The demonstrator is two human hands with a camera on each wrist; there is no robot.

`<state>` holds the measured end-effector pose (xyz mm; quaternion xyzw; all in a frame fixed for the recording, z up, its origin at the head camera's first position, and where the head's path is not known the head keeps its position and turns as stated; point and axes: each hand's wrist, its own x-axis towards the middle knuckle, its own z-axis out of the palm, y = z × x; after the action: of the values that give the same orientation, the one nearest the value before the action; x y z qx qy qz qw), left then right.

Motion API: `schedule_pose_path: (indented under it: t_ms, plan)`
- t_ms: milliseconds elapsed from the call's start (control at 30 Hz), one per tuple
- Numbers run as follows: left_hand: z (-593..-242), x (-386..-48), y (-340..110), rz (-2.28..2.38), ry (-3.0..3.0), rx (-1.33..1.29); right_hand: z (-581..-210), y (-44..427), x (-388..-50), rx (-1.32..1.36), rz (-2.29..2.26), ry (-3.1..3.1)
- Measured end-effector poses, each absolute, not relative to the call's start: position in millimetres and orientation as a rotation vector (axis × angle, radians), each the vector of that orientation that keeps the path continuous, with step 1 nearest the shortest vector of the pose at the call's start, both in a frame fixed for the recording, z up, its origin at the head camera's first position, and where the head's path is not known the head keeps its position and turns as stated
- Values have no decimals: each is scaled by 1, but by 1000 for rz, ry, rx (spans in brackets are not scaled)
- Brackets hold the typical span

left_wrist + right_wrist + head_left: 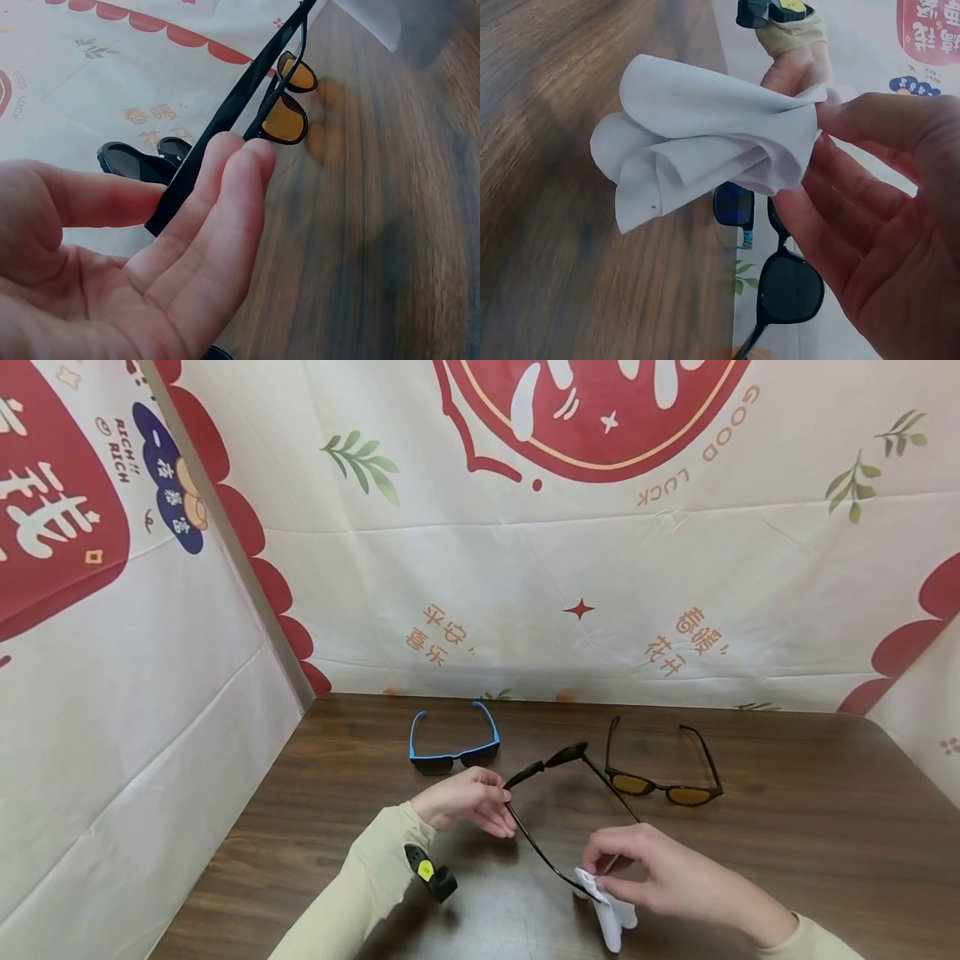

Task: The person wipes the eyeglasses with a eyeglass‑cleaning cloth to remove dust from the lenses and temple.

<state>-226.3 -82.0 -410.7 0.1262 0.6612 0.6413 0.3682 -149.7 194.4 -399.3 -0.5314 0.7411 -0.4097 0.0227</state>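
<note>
A pair of black sunglasses [564,756] is held up off the table with its arms unfolded. My left hand [467,799] pinches it near the hinge, thumb against fingers; in the left wrist view the black temple arm [225,120] runs up from that grip. A white cloth [611,920] is pinched by my right hand [660,870] at the tip of that arm. Loose folds of the cloth [705,112] hang out in the right wrist view and hide the arm's end.
Blue-framed sunglasses [454,760] lie unfolded at the back of the wooden table [300,827]. To the right rest dark-framed glasses with amber lenses [667,789]. A printed white curtain [480,568] closes off the back, with more curtain at both sides.
</note>
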Motion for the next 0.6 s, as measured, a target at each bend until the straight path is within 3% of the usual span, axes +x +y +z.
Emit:
schedule_pose_path:
  t_ms: [600]
  plan:
    - [-400,-216,-69,1641,1635,376,-396,141,-176,-1360,-1442,2501]
